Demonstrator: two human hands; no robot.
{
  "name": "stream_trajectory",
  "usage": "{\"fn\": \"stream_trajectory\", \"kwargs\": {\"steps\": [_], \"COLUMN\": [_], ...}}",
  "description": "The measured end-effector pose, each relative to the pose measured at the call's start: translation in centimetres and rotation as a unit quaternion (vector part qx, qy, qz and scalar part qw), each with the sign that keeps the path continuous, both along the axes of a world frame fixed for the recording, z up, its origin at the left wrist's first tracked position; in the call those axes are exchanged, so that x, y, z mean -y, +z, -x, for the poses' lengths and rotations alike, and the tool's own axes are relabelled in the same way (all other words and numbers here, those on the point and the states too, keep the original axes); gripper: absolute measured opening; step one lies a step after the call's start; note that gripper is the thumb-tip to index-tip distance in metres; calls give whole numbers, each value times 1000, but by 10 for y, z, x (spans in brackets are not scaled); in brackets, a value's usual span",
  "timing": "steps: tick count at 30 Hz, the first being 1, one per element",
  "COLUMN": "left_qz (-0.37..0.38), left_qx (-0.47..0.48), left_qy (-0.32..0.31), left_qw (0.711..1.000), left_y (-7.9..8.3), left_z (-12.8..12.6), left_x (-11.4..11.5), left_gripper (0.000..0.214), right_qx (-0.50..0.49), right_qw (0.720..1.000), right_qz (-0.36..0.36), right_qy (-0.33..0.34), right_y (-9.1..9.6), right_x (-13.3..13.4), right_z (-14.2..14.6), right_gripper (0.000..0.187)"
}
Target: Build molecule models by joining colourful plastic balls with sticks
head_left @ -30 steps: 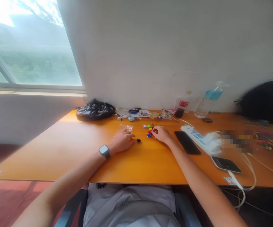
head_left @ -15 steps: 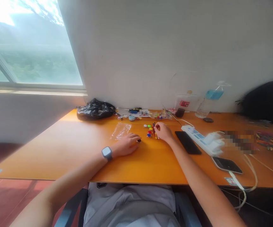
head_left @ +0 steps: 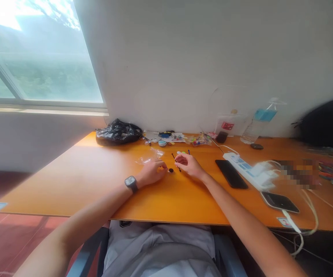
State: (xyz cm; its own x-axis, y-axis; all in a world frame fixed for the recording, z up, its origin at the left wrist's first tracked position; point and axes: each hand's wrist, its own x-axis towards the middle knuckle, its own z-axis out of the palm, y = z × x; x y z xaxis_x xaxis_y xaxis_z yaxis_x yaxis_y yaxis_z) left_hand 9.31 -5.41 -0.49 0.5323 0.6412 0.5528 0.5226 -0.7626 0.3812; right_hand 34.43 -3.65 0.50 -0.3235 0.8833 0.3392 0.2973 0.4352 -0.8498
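A small round piece (head_left: 171,170) with a black top and a pale edge sits at the fingertips of my left hand (head_left: 152,172). The fingers of that hand are curled and pinched at the piece's left side, low over the orange desk. My right hand (head_left: 190,164) pinches a thin black stick (head_left: 173,157) with small knobs at its ends, held slanted just right of the round piece. Partly covered by my right hand are small coloured parts, among them a green disc (head_left: 183,152) and a blue stick tip (head_left: 188,152).
A clear plastic bag (head_left: 152,156) lies beyond my left hand. A black bag (head_left: 119,132) and assorted small items stand along the wall. To the right are a black phone (head_left: 231,174), a white power strip (head_left: 245,169), a charging phone (head_left: 280,202) and a bottle (head_left: 250,130).
My right hand has moved left from the coloured parts, bringing the black stick beside the round piece. My left fingers have drawn back slightly, leaving more of the black top visible.
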Motion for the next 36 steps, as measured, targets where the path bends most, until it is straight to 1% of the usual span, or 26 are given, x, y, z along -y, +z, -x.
{"fn": "stream_trajectory", "kwargs": {"steps": [2, 5, 6, 9, 10, 12, 14, 15, 17, 20, 22, 27, 31, 34, 36], "left_qz": [-13, -37, -47, -82, -92, -99, -91, -86, -80, -90, -96, -87, -58, -41, -38], "left_qx": [30, 52, 53, 39, 29, 5, -19, -27, -34, -34, -31, -25, -29, -50, -59], "left_qy": [15, 22, 21, 11, 8, 1, 0, 2, 6, 6, 9, 20, -5, -29, -26], "left_qw": [999, 998, 997, 996, 995, 995, 996, 996, 996, 995, 995, 996, 998, 997, 997], "left_y": [5, 11, 13, 13, 12, 9, 6, 5, 5, 6, 7, 2, -2, -2, -3], "left_z": [1, 1, 1, -2, -2, -3, -3, -3, -2, -3, -3, -4, -4, -4, -4], "left_x": [2, 7, 8, 10, 9, 7, 4, 3, 3, 4, 4, 0, 0, 1, 1], "left_gripper": [13, 8, 13, 35, 37, 32, 22, 21, 24, 23, 24, 28, 25, 28, 26], "right_qx": [10, 30, 41, 52, 47, 37, 32, 28, 12, -23, -32, -15, 15, 40, 58], "right_qw": [1000, 999, 999, 999, 999, 999, 999, 999, 1000, 999, 998, 999, 999, 998, 998], "right_qz": [-2, -6, -10, -12, -10, -9, -11, -10, 3, 37, 47, 31, 44, 39, 31], "right_qy": [8, 7, 6, 11, 14, 20, 22, 22, 23, 30, 36, 20, 7, 9, 13], "right_y": [-2, -2, -2, 0, 0, 1, 2, 2, 3, 5, 7, 7, 1, -4, -7], "right_x": [4, 9, 9, 11, 11, 11, 12, 12, 12, 12, 12, 9, 6, 5, 6], "right_z": [7, 11, 11, 10, 10, 11, 11, 12, 13, 14, 15, 12, 9, 10, 12], "right_gripper": [25, 22, 21, 25, 26, 28, 29, 29, 31, 35, 36, 34, 32, 30, 27]}}
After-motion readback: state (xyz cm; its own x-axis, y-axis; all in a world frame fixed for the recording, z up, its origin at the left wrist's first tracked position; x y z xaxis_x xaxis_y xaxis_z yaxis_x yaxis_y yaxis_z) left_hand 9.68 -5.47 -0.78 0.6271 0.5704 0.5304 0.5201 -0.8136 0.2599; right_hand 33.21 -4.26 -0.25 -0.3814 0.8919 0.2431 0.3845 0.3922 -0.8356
